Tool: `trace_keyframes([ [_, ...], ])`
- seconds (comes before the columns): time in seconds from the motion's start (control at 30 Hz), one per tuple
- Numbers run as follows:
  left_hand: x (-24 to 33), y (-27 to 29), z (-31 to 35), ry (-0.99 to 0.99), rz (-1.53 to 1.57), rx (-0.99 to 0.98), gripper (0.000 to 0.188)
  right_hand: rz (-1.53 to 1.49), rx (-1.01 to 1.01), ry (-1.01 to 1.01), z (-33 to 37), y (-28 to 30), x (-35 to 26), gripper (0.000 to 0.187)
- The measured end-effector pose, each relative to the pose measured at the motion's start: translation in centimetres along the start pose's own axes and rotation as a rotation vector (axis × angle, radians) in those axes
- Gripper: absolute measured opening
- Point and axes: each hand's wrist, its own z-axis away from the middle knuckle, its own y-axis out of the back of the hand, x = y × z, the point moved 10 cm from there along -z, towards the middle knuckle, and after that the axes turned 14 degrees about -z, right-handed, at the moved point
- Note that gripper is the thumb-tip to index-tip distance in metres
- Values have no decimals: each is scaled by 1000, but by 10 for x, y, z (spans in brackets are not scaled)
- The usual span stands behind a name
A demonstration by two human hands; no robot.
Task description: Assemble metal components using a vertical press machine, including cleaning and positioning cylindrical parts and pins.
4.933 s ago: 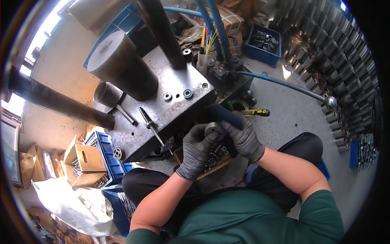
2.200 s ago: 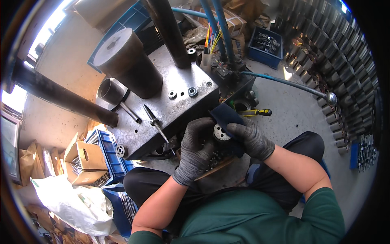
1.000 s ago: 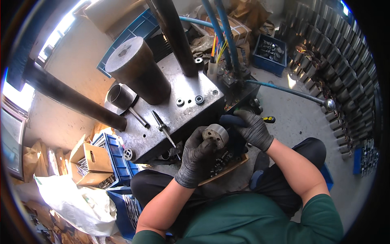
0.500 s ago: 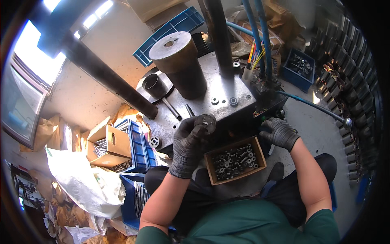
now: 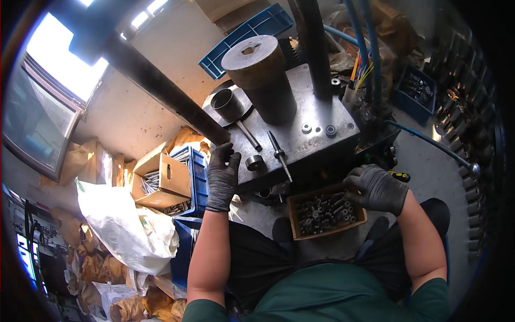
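Observation:
My left hand (image 5: 222,174), in a dark grey glove, is over the left corner of the steel press table (image 5: 316,145). Its fingers are loosely bent and apart, with nothing visible in them. Beside it on the table lies a short dark metal ring (image 5: 255,162). Right of the ring, a thin stepped shaft with a collar (image 5: 278,154) projects past the front edge. My gloved right hand (image 5: 374,189) hovers at the right rim of a carton of small metal parts (image 5: 322,212), fingers half bent and holding nothing that I can see.
A thick steel cylinder (image 5: 260,80), a cup-shaped sleeve (image 5: 227,105), a rod (image 5: 249,136) and two small rings stand or lie on the table. Dark columns rise behind. Left are a cardboard box of rods (image 5: 166,180) and a white sack (image 5: 123,220); stacked metal tubes line the right.
My left hand has let go of the dark ring, now on the table, and moved left. The collared shaft now shows on the table. My right hand has come down to the carton's rim.

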Motion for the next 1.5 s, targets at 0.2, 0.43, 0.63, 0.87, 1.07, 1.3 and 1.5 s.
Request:
trace_keyframes([
  [0.2, -5, -6, 5, 78, 87, -146, 28, -21, 4, -4, 5, 0, -1, 30],
  [0.43, 12, -46, 10, -214, -220, -217, 59, 2, -60, 19, 13, -9, -5, 37],
  [0.63, -1, -62, 11, 50, -14, -345, 60, 28, -80, 49, 15, -12, -13, 41],
  [0.87, 66, 10, 11, -194, 27, 170, 52, 68, -31, 100, 25, 3, -35, 43],
  [1.07, 113, 82, -21, -174, 458, 389, 43, 99, -88, 80, 18, 0, -48, 42],
  [1.3, 192, 45, -155, -124, 474, -152, 51, 41, -102, 158, 7, -10, -62, 42],
  [1.5, 173, -2, -234, -109, 252, -423, 44, 67, -146, 150, 1, -26, -53, 42],
])
